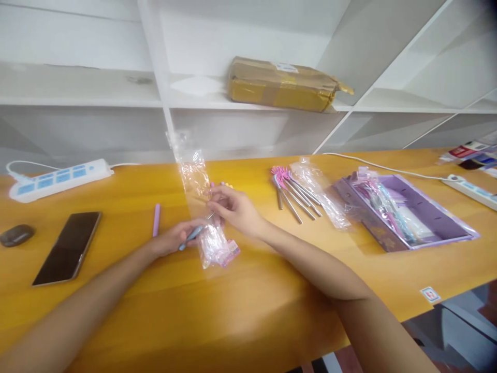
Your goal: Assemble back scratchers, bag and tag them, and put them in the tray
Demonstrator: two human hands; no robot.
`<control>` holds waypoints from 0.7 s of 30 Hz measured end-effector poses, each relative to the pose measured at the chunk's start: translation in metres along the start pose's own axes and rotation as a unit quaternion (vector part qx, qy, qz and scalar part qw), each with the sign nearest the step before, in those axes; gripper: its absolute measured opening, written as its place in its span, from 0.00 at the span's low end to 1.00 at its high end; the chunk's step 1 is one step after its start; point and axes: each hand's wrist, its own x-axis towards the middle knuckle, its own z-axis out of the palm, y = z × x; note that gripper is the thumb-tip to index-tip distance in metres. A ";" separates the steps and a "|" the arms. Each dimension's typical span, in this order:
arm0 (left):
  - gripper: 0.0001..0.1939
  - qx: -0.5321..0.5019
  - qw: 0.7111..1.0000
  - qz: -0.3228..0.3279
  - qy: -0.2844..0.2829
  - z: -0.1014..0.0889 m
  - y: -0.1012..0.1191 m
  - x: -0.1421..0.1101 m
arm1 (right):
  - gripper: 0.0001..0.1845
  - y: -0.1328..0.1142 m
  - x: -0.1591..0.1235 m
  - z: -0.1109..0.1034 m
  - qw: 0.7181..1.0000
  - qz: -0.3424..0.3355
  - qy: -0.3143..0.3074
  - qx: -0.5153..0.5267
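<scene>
My left hand [174, 238] is closed around a light-blue handle [192, 235] with a thin metal rod, apparently a back scratcher. That rod points toward my right hand [233, 207], whose thumb and index finger are pinched on a long clear plastic bag [194, 173]. Where the rod ends is hidden by the fingers. Upward from my hands the bag stretches past the table's back edge; its crumpled lower part, near a pink printed label [232, 253], lies below them. Small purple and yellow pieces [223, 184] peek out behind my right fingers. A purple tube [156, 220] lies left of my hands.
To the right, several pink-headed back scratchers with metal rods [297, 194] lie beside another clear bag [322, 194]. A purple box [438, 217] holds packaged items. Phone [68, 248], dark mouse-like object [16, 235] and power strip [60, 181] sit left. A taped carton [281, 85] rests on the shelf.
</scene>
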 end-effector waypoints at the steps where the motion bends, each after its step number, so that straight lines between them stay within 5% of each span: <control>1: 0.30 0.029 0.999 -0.005 -0.019 0.000 0.001 0.000 | 0.21 0.006 0.001 0.002 1.000 -0.002 0.009 -0.020; 4: 0.17 0.107 0.994 -0.019 -0.031 0.003 0.004 0.002 | 0.20 0.015 0.002 0.002 0.996 -0.026 0.051 -0.064; 9: 0.18 0.094 0.995 -0.013 0.033 0.007 0.000 0.004 | 0.25 0.024 0.006 -0.007 0.984 -0.004 0.129 -0.127; 12: 0.20 0.081 0.995 -0.009 0.060 0.006 -0.004 0.005 | 0.25 0.031 0.006 -0.006 0.984 0.071 0.054 -0.156; 15: 0.20 0.099 0.994 -0.014 0.055 0.005 -0.004 0.004 | 0.21 0.040 0.003 0.002 0.983 0.076 -0.027 -0.165; 21: 0.17 0.098 0.995 -0.019 0.003 0.002 -0.002 0.004 | 0.17 0.052 0.004 0.012 0.998 0.056 -0.013 0.004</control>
